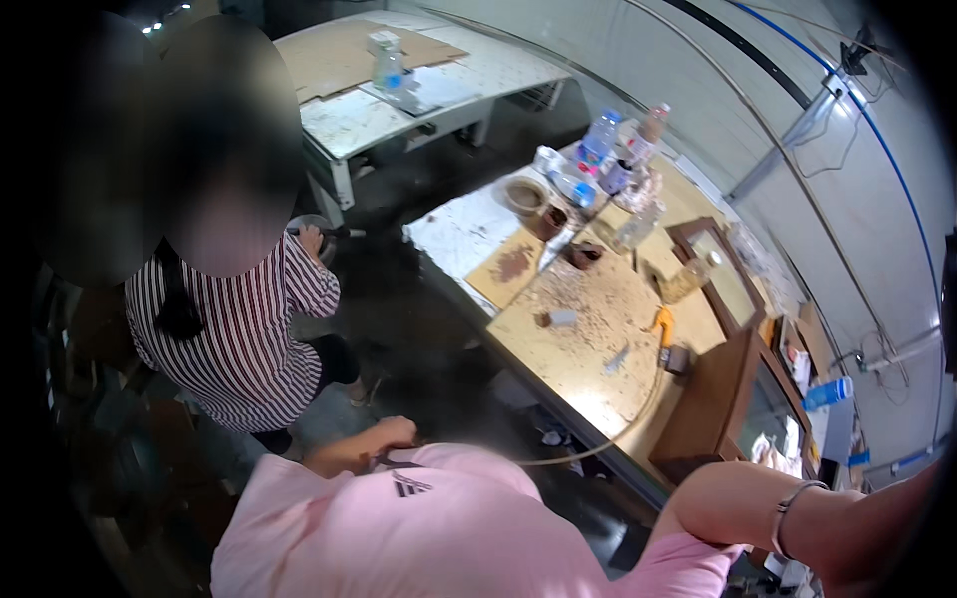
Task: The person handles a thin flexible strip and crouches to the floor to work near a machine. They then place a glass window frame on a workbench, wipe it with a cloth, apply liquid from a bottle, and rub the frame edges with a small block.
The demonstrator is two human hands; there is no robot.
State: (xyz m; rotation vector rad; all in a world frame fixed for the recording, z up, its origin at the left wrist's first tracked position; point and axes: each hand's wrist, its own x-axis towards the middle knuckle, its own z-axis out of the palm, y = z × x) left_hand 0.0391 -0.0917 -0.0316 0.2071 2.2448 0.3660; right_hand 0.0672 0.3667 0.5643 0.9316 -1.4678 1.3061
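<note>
Glass-fronted wooden cabinet (710, 401) at the near end of the workbench (543, 349), both hands off the top

I have the brown cabinet on the bench's near end, its glass toward the right edge. My right hand (872, 538) is at the dark rim of my view; I cannot tell how its fingers stand or whether they hold anything. The forearm (738, 503) crosses in front of the cabinet, contact unclear. My left hand (399, 431) is near the waist, outside the bench's left edge, fingers apparently curled; I cannot tell how tightly, or round what.

Outward, an orange-handled tool (665, 324) lies just beside the cabinet, and a pale hose (598, 449) curves over the left edge toward my pink shirt (449, 518). Crumbs (598, 289) litter the middle, with a dark brown pot (585, 255) and a blue-tinted bottle (598, 142) toward the far edge. A co-worker (229, 339) stands beyond the left edge.

To work well here, I'd judge the elbow needs room from the cabinet, the hose needs slack so turning drags nothing, and both hands want plain sight before gripping
</note>
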